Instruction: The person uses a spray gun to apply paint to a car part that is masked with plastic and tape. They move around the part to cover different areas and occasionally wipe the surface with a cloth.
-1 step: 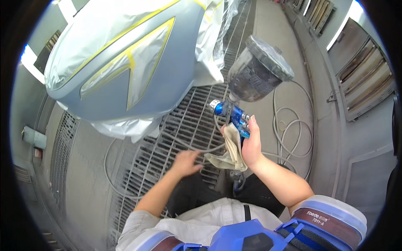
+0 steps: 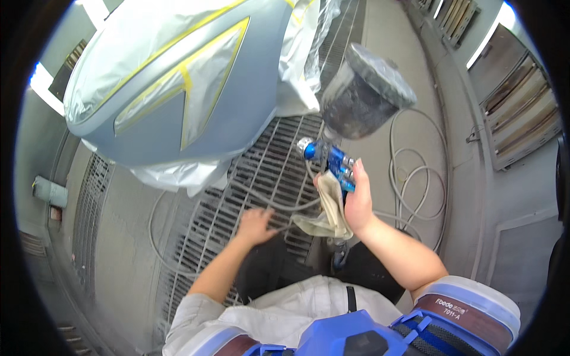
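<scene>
My right hand [image 2: 360, 200] is wrapped round the grip of a blue spray gun [image 2: 328, 157]. A beige cloth [image 2: 328, 207] hangs from the same hand, against the grip. On top of the gun a large, paint-smeared grey cup [image 2: 363, 95] tilts to the right. The silver nozzle points left toward the grey car bumper [image 2: 246, 89], apart from it. Over the floor grate, left of the cloth, my left hand [image 2: 255, 226] is open, with its fingers apart and nothing in them. White masking sheet and yellow tape cover parts of the car.
A grey hose [image 2: 409, 204] lies coiled on the floor at right and runs across the metal floor grate [image 2: 205, 231]. Far left by the wall lies a pale cylindrical container [image 2: 48, 193]. Filter panels [image 2: 521, 110] line the right wall.
My left hand has moved slightly left and its fingers have spread. My right hand keeps hold of the spray gun and cloth, and the gun's cup has risen a little in view.
</scene>
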### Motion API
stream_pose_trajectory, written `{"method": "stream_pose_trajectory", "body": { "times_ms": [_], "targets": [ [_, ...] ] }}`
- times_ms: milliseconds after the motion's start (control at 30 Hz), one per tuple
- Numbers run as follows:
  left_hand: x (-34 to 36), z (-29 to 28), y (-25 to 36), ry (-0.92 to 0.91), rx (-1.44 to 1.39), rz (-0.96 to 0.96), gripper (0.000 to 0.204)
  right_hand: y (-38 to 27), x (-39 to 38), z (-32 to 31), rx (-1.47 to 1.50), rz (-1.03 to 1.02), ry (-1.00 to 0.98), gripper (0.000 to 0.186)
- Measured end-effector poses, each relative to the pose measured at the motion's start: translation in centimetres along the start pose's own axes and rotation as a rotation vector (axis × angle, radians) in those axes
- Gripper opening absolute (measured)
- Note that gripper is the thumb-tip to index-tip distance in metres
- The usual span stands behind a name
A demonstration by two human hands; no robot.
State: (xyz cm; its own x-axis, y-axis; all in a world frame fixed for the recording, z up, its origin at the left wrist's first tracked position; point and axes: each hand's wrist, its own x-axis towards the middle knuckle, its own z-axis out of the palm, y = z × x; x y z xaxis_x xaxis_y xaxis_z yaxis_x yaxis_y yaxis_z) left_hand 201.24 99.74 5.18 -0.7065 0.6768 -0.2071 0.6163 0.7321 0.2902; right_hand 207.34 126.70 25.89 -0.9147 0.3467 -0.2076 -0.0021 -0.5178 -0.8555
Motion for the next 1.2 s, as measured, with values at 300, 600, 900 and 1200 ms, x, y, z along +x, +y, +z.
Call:
{"method": "stream_pose_trajectory", "body": {
  "times_ms": [300,600,900,1200],
  "targets": [
    [-0.4,5.3,-4.1,-0.383,-0.119,-0.764,0.091,-0.9,2.0,-1.5,0.000,0.158,-0.109,0.085],
    [2.6,5.9,-5.1,-0.401,-0.032,-0.719,0.064,-1.9,2.1,-1.5,0.053,0.146,-0.091,0.082],
    [3.9,6.8,-5.6,-0.454,0.033,-0.669,0.058,-2.3,0.7,-1.7,0.134,0.242,-0.096,0.089],
    [4.0,6.9,-5.0,-0.435,0.030,-0.639,0.051,-2.7,0.5,-1.8,0.219,0.283,-0.097,0.087]
  ]
}}
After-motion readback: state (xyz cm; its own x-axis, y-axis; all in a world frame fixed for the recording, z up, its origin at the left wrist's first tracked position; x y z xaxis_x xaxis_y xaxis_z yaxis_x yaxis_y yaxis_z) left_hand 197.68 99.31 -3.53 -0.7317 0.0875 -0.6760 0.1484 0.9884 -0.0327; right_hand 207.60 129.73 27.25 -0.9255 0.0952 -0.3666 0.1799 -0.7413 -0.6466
